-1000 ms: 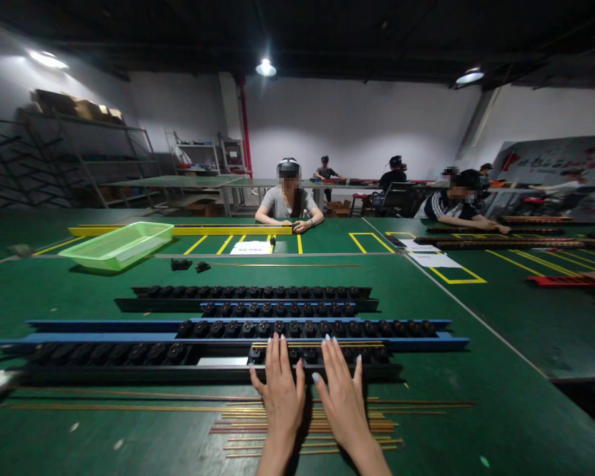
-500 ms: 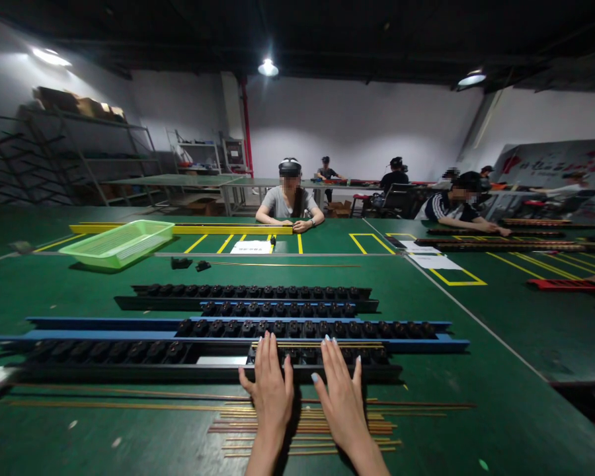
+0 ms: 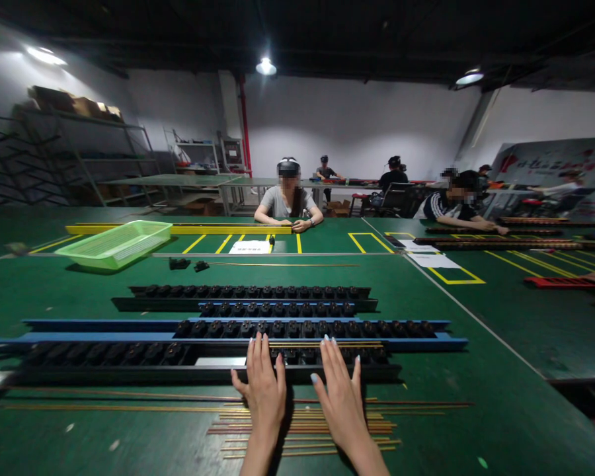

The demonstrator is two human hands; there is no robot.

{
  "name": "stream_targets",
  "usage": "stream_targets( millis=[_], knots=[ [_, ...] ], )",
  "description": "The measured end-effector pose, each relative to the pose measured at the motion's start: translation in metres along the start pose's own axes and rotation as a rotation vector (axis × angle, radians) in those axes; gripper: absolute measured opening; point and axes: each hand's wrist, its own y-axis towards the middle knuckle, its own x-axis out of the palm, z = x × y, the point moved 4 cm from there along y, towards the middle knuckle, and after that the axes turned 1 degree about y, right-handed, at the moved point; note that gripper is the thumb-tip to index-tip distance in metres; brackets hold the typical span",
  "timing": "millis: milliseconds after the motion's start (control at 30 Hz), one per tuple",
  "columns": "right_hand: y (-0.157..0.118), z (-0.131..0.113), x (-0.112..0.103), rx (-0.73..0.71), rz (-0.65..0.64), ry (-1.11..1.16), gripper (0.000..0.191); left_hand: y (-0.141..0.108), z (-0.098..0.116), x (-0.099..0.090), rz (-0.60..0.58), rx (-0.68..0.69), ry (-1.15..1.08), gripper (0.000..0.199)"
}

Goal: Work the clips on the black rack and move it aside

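My left hand (image 3: 264, 390) lies flat over the nearest black channel (image 3: 129, 374), its fingertips at the left part of two thin brass rods (image 3: 302, 345). Further right, my right hand (image 3: 341, 390) rests the same way, fingers stretched over the rods. Beneath the rods sits a row of black plastic blocks (image 3: 377, 356) in the channel. Between this row and another group of blocks (image 3: 104, 353) on the left, a pale strip (image 3: 221, 361) shows. Under my wrists, several loose brass rods (image 3: 297, 426) lie on the green table; my forearms hide part of them.
Behind the near channel lie a blue channel (image 3: 94, 336) with black blocks and a further black channel (image 3: 149, 304). A green basket (image 3: 119, 246) stands at the back left. A co-worker (image 3: 288, 195) sits opposite behind a yellow bar (image 3: 218, 230); another person (image 3: 451, 201) works at the right.
My left hand has slid slightly left along the rods, uncovering more of them between the hands. My right hand has stayed almost in place. The view has shifted a little.
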Motion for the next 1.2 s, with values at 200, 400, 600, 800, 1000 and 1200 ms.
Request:
stream_targets(
  millis=[200,400,600,800,1000,1200],
  knots=[
    [0.000,0.000,0.001,0.004,-0.012,0.011,0.056,0.002,-0.001,0.000,-0.003,-0.006,-0.012,0.051],
    [0.000,0.000,0.001,0.006,-0.010,0.014,0.056,0.004,-0.004,-0.003,0.004,-0.039,-0.025,0.052],
    [0.000,0.000,0.001,0.010,-0.012,0.008,0.056,0.005,-0.015,0.001,-0.004,-0.079,-0.048,0.053],
    [0.000,0.000,0.001,0.008,-0.003,-0.001,0.057,0.004,-0.013,-0.001,0.003,-0.068,-0.030,0.053],
    [0.000,-0.001,0.002,0.006,-0.006,0.008,0.056,0.002,-0.001,-0.002,-0.008,0.048,-0.015,0.054],
    [0.000,0.000,0.000,0.003,-0.008,0.007,0.056,-0.001,-0.001,0.004,-0.006,0.065,-0.028,0.055]
  ],
)
